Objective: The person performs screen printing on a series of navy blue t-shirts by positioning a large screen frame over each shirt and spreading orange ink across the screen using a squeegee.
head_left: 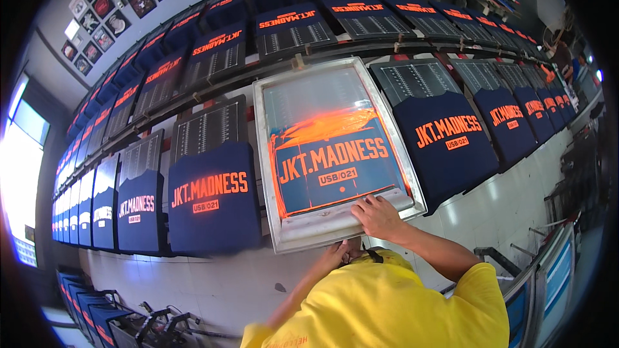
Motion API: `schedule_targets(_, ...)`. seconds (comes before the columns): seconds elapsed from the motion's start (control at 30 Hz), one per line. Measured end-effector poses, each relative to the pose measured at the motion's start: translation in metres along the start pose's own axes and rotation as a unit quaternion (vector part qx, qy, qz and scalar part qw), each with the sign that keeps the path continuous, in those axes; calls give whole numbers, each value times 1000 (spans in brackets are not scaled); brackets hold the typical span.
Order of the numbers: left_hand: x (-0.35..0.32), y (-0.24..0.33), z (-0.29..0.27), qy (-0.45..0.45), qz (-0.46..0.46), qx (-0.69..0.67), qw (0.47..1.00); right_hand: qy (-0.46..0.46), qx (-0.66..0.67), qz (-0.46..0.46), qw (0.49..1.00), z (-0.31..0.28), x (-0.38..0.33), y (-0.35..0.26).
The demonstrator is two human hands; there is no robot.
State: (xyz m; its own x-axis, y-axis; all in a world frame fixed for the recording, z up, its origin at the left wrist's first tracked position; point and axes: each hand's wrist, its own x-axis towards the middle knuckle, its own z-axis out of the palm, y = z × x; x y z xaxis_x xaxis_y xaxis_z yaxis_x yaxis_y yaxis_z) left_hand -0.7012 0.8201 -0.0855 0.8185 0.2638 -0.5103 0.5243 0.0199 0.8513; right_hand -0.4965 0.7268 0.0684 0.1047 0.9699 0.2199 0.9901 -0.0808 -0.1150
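A silk-screen frame (263, 135) with a metal rim lies over one of the printing boards, slightly tilted in the view. Orange ink (322, 127) is smeared across the upper half of its mesh, above a lettered stencil. A pale squeegee (316, 217) spans the near end of the frame. My right hand (377, 218) is closed on the squeegee's right part, fingers curled over it. Below the frame's near edge, my left hand (334, 255) grips that rim, its fingers partly hidden.
Navy shirts with orange lettering lie on boards on both sides, such as the left shirt (216, 219) and the right shirt (445, 177). Behind a long rail (225, 80) runs another row. A metal rack (548, 270) stands at lower right; folding stands (161, 325) are at lower left.
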Motion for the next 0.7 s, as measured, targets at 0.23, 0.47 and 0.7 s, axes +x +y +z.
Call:
schedule_targets(0.23, 2, 18, 19, 20, 38, -137, 990, -3, 43, 6, 999, -7, 14, 21)
schedule_targets(0.47, -14, 41, 20, 106, 60, -54, 991, 33, 67, 55, 996, 2, 92, 91)
schedule_targets(0.7, -4, 17, 26, 72, 36, -105, 991, -8, 46, 58, 997, 7, 170, 136)
